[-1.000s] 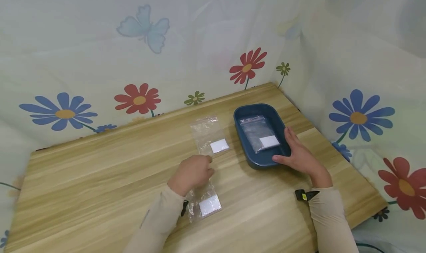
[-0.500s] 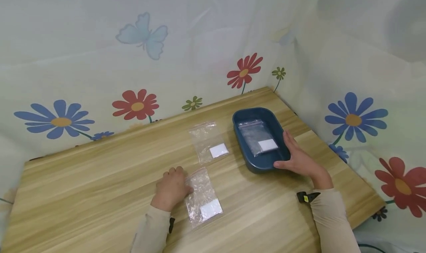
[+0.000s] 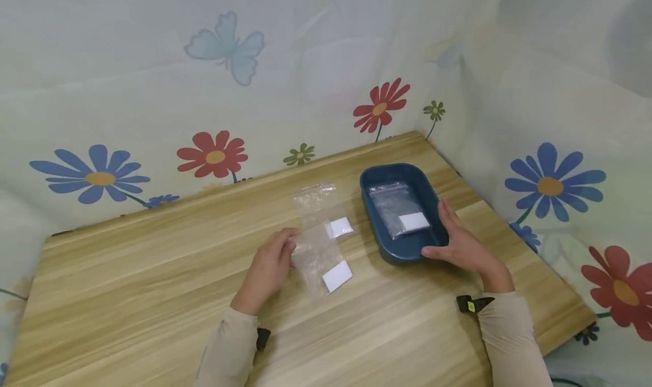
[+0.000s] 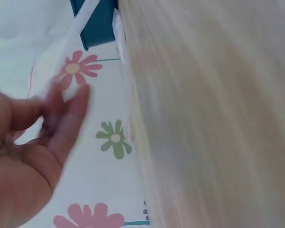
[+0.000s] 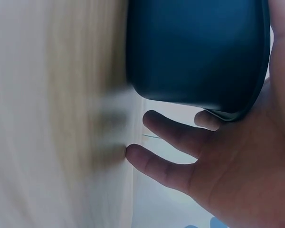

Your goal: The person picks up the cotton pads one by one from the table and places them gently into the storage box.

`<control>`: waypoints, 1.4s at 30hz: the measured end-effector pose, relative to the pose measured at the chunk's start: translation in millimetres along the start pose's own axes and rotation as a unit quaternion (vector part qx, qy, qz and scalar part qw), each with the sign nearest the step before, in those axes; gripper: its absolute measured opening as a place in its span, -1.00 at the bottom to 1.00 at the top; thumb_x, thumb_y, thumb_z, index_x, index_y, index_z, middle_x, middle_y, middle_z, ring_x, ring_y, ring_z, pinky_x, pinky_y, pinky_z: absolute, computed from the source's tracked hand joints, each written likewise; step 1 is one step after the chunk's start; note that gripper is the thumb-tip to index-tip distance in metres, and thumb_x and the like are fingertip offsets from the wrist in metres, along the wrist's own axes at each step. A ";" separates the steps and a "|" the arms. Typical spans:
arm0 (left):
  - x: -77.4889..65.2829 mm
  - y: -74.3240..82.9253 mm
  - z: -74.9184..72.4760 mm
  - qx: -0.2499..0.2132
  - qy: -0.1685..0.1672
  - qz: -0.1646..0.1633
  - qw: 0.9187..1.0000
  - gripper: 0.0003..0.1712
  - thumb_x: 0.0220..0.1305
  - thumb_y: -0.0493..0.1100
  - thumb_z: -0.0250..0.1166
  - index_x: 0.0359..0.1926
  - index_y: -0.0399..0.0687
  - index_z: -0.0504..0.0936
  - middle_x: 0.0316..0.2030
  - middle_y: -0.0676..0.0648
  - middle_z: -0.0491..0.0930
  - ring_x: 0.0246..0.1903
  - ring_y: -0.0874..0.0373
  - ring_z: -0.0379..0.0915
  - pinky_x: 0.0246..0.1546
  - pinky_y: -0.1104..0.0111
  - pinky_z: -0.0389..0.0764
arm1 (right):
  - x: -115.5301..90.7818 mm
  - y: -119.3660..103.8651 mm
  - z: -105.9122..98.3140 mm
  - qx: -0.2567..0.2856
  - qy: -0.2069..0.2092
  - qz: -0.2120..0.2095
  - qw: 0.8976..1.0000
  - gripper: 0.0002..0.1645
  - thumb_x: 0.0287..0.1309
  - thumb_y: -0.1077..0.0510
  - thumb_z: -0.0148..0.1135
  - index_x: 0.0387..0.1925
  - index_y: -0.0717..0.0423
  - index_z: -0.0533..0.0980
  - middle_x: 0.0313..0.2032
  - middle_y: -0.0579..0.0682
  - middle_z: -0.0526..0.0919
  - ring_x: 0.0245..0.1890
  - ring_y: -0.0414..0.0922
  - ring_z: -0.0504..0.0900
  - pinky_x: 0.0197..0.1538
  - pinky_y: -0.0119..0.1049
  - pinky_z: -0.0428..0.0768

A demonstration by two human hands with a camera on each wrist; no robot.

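My left hand [image 3: 270, 268] pinches the upper left part of a clear zip-lock bag [image 3: 313, 257] with a white card [image 3: 337, 276] in its lower right corner. This bag is raised off the table and overlaps a second zip-lock bag [image 3: 316, 200] lying flat behind it, with its own white card [image 3: 341, 227]. A third such bag [image 3: 389, 206] lies inside the dark blue tray [image 3: 402, 256]. My right hand [image 3: 463, 248] holds that tray at its near right corner, thumb on the near end and fingers along the right side. Its lower fingers [image 5: 166, 171] spread below the tray in the right wrist view.
The wood-grain table [image 3: 153, 279] extends left and toward me. A fabric wall printed with flowers [image 3: 211, 155] and a butterfly [image 3: 226, 47] borders its back and right sides. Each wrist wears a dark strap [image 3: 474, 304].
My left hand first withdrew left from the bags, then took the nearer zip-lock bag and lifted it away from me, over the flat one. My right hand stays on the tray.
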State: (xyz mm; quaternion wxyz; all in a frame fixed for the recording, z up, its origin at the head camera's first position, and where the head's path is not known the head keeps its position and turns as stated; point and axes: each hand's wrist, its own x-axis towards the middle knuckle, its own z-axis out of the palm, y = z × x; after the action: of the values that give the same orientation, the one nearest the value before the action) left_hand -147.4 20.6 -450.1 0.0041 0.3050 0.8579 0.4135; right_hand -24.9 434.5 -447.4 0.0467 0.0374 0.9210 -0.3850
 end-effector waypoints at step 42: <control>47.1 47.5 -41.5 -0.132 0.141 0.169 0.967 -0.23 0.07 -0.65 0.26 0.33 -0.46 0.24 0.20 -0.42 0.23 -0.13 -0.13 0.46 -0.27 0.21 0.69 | 0.9 -0.7 -1.3 -0.004 -0.009 0.000 1.000 0.49 0.11 -0.16 0.48 0.57 0.16 -0.44 0.56 0.16 -0.53 0.51 0.33 -0.36 0.36 0.40 -0.07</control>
State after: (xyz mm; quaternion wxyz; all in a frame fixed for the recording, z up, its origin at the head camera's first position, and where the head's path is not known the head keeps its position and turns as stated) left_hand -171.8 38.5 -377.4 -0.1472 0.3806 0.7239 0.5563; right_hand -26.0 435.0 -446.1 0.0549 0.0336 0.9221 -0.3816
